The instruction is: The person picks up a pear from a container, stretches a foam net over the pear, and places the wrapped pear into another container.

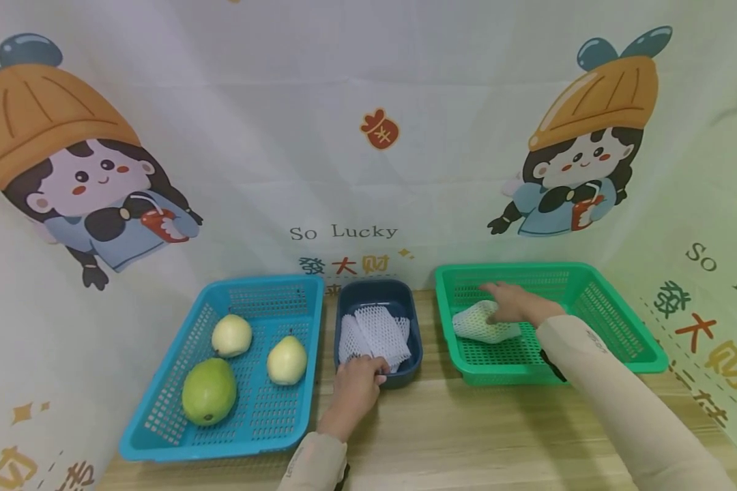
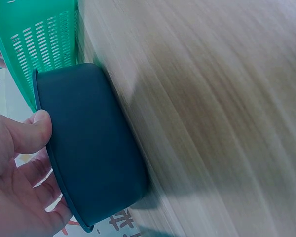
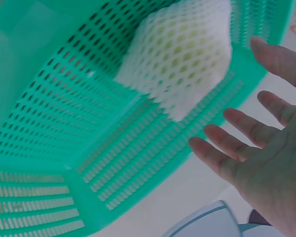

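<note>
My left hand (image 1: 356, 385) is at the front rim of a small dark blue box (image 1: 402, 379). In the left wrist view its thumb (image 2: 38, 129) presses the box's outer side while the fingers go over the rim, pinching it. White foam fruit nets (image 1: 381, 334) lie in the box, close by the fingertips. My right hand (image 1: 517, 305) hovers over the green basket (image 1: 528, 375), fingers straight and spread, holding nothing. Below it a pale yellow-green fruit in a white foam net (image 1: 475, 324) lies at the basket's left side; the right wrist view shows a gap between them.
To the left stands a blue basket (image 1: 314, 402) with two pale yellow pears (image 1: 286, 361) and a larger green fruit (image 1: 209, 392). All three containers rest on a wooden table (image 1: 454, 429). A printed cloth (image 1: 442, 170) hangs right behind them.
</note>
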A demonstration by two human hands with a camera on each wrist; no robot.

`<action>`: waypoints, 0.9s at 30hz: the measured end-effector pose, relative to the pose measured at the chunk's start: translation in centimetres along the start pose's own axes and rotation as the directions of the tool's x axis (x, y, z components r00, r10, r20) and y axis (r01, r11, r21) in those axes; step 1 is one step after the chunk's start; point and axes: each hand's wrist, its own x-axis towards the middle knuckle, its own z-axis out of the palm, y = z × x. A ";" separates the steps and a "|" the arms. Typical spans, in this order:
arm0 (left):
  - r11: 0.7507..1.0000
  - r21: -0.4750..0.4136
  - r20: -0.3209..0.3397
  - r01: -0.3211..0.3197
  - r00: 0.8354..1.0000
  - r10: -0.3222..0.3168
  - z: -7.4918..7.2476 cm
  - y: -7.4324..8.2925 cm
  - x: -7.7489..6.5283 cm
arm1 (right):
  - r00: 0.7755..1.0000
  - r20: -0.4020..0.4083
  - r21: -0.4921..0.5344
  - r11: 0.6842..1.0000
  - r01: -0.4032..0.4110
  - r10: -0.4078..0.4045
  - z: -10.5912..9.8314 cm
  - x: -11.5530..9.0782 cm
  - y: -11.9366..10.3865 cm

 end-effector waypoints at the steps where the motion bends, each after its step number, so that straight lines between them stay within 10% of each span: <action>1: 1.000 0.002 -0.004 0.000 1.000 0.000 0.0 0.0 0.0 | 1.000 -0.011 -0.002 1.000 0.011 -0.011 0.0 -0.1 -0.2; 27: 1.000 0.001 -0.039 0.001 0.999 -0.001 0.0 0.2 -0.3 | 0.880 -0.277 -0.112 0.922 0.370 -0.387 6.8 -2.8 -11.5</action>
